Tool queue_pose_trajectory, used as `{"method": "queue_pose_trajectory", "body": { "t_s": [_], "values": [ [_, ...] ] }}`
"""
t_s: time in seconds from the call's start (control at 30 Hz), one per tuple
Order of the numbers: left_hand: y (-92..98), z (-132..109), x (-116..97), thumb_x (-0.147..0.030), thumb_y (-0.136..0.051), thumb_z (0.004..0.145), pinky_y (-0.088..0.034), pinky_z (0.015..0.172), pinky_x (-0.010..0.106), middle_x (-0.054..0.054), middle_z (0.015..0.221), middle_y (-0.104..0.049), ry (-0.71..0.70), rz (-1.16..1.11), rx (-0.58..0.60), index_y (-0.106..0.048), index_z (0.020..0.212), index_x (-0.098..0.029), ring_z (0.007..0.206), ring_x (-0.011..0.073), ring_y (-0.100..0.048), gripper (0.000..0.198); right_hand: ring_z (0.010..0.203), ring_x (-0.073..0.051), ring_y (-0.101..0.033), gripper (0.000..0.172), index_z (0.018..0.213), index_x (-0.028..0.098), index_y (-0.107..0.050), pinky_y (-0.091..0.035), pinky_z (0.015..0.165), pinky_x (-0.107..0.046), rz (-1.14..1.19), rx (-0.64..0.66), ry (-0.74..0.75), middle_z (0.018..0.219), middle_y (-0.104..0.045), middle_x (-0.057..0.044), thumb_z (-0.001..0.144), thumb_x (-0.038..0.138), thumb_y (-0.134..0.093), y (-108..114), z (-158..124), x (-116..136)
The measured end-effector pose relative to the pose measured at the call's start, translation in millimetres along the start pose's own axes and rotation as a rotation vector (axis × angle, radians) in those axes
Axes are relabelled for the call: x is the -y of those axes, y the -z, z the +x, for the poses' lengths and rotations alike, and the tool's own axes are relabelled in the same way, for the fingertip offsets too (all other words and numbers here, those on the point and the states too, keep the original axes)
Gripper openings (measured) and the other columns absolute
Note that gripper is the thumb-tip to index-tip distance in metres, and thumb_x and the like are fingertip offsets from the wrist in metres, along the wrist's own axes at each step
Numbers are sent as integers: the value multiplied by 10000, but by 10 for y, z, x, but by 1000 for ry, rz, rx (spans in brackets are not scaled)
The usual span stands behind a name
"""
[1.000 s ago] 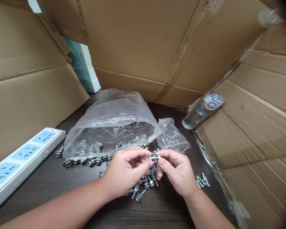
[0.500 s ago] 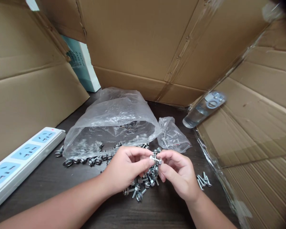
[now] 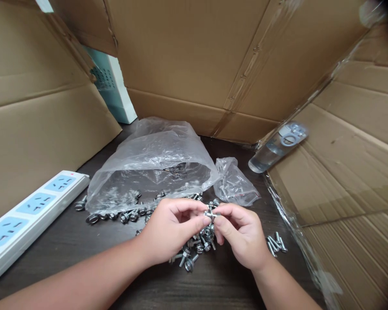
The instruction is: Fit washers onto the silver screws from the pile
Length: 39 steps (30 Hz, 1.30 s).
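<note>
Between the fingertips of both hands is a small silvery bolt (image 3: pixel 212 214), with what looks like a washer or nut on it; its details are partly covered by the fingers. My left hand (image 3: pixel 177 226) pinches it from the left with thumb and forefinger. From the right, my right hand (image 3: pixel 241 230) closes thumb and forefinger on its other end. Below and behind the fingers lies a pile of bolts (image 3: pixel 207 241), many with washers or nuts on them, partly hidden by my hands. More bolts with washers (image 3: pixel 124 217) lie along the mouth of a large clear plastic bag (image 3: pixel 158 146).
A small clear bag (image 3: pixel 234 185) with metal pieces lies behind my right hand. Several plain bolts (image 3: pixel 277 243) lie to its right. A water bottle (image 3: pixel 276 148) leans at the right cardboard wall (image 3: pixel 352 150). A white power strip (image 3: pixel 35 211) is on the left.
The bolt has turned between my fingertips, and its hex head no longer shows on the right. My right fingers have shifted slightly; both hands stay in nearly the same place.
</note>
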State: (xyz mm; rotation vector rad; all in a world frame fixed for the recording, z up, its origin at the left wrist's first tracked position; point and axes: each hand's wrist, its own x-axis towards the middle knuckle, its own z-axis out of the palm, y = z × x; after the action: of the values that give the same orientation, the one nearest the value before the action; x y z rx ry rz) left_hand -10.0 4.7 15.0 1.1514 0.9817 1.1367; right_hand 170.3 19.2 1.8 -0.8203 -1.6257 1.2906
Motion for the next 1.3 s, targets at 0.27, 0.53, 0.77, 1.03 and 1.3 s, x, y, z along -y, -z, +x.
{"method": "queue_pose_trajectory", "body": {
  "t_s": [0.27, 0.53, 0.77, 1.03, 1.3],
  "values": [
    [-21, -21, 0, -251, -744, 699, -457, 554, 227, 35, 676, -653, -70, 90, -19, -737, 779, -135, 603, 113, -527, 141, 474, -86, -538, 277, 972, 172, -651, -451, 466, -205, 98, -24, -59, 607, -571, 15, 888, 436, -642, 83, 25, -112],
    [3, 6, -38, -271, -788, 683, -408, 502, 184, -4, 603, -616, 128, -109, 48, -718, 797, -113, 517, 64, -481, 207, 572, -81, -579, 211, 1099, 239, -636, -491, 523, -219, 162, 44, -2, 824, -584, -5, 889, 222, -656, 47, -22, -26],
    [10, 7, -38, -276, -787, 689, -418, 499, 182, -12, 594, -609, 97, -55, 10, -715, 800, -119, 512, 64, -478, 205, 499, -69, -567, 100, 981, 195, -671, -468, 474, -223, 89, -7, 24, 810, -569, -5, 890, 190, -630, 34, -10, -10],
    [8, -50, -34, -208, -679, 809, -467, 564, 209, 28, 668, -655, -346, 416, -66, -728, 820, -138, 595, 107, -559, 87, 474, -86, -539, 139, 951, 169, -673, -460, 518, -242, -3, 17, 9, 617, -553, 23, 945, 261, -569, 40, 17, -9],
    [-19, -49, -13, -201, -698, 779, -475, 554, 219, 37, 683, -682, -281, 361, -49, -734, 808, -143, 592, 118, -578, 74, 541, -112, -590, 216, 1095, 202, -648, -493, 537, -245, 109, -6, -76, 679, -605, 1, 959, 342, -554, 74, -7, -118]
  ]
}}
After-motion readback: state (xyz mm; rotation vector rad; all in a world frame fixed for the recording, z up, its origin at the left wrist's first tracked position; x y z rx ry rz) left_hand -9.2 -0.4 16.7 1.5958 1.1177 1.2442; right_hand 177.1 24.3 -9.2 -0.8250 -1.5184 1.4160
